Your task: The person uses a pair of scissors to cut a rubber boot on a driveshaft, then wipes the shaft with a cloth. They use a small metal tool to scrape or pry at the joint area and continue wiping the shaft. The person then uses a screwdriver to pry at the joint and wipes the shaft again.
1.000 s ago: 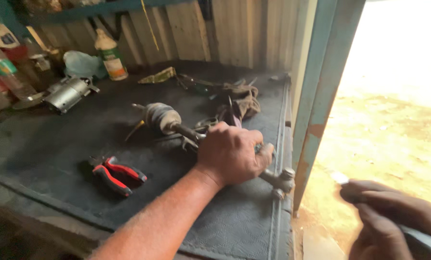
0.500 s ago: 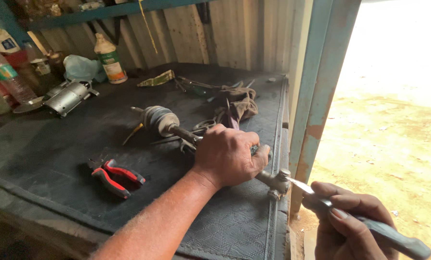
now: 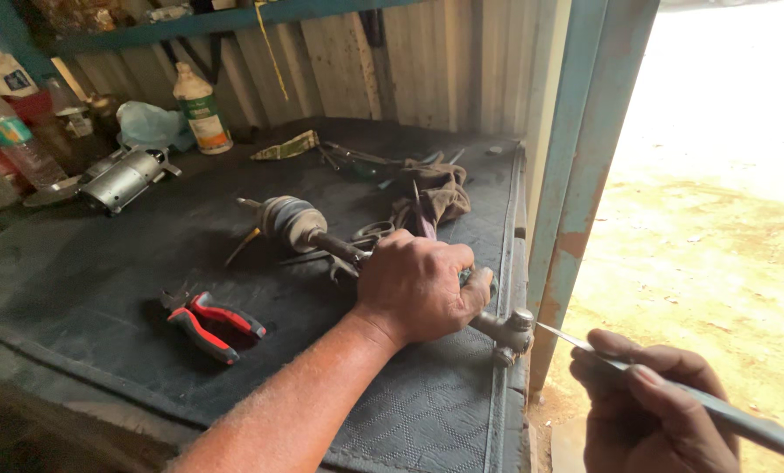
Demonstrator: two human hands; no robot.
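At ten o'clock on the surface [image 3: 102, 263], a plastic bottle [image 3: 201, 109] stands capped, contents hidden. Centre, left hand [image 3: 418, 285] grips a greasy axle shaft [image 3: 322, 236]; right hand [image 3: 655, 412], at five o'clock, holds a screwdriver [image 3: 672, 390] against its end.

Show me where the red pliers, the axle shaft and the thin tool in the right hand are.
red pliers [image 3: 212, 324], head view, on one red handle.
axle shaft [image 3: 332, 245], head view, on the bare rod.
thin tool [image 3: 560, 334], head view, on the blade near its tip.
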